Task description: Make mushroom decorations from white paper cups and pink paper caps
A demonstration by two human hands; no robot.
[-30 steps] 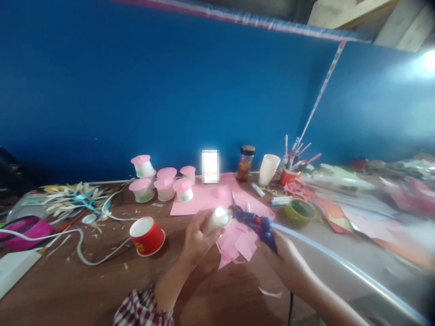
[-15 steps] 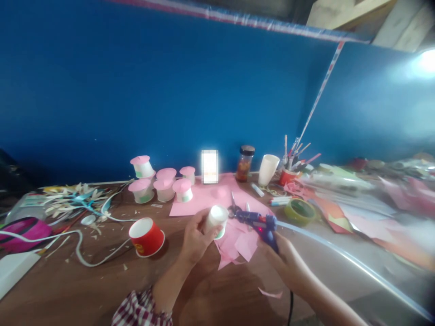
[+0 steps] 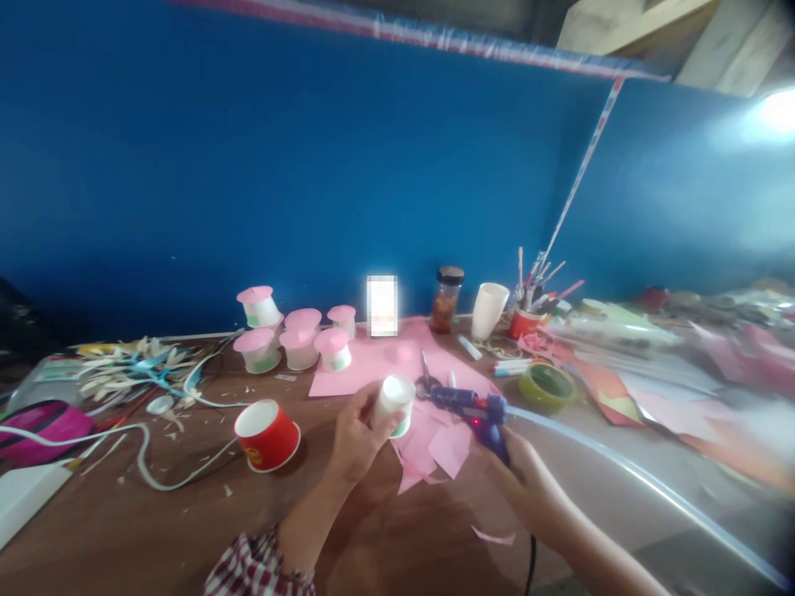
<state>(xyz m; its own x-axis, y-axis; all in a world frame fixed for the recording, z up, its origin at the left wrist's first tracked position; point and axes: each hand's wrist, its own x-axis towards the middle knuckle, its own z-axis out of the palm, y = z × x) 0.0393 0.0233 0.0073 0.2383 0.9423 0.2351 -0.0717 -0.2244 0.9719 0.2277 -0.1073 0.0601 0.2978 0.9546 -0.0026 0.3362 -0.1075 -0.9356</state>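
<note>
A small white paper cup [image 3: 397, 396] with some green low on its side is held in my left hand [image 3: 358, 434], fingers wrapped round it and its pale round end facing up. My right hand [image 3: 518, 468] grips the handle of a blue hot glue gun [image 3: 463, 403], and its nozzle points left, a short gap from the cup. A long clear glue stick [image 3: 596, 443] runs out of the gun's back end. Below the cup and gun lie pink paper scraps [image 3: 435, 447]. Scissors [image 3: 426, 382] rest just behind the nozzle, partly hidden by it.
Several paper cups topped with pink discs [image 3: 301, 335] stand back left, beside a pink sheet [image 3: 373, 368]. A red cup [image 3: 267, 436] sits left of my hand. Green tape [image 3: 547, 386], a lidded jar [image 3: 447, 300] and a white cup [image 3: 489, 310] stand on the right. A white cable [image 3: 146, 447] crosses the left.
Almost nothing differs. The whole view has shifted very slightly; both hands keep their hold on the cup and the glue gun.
</note>
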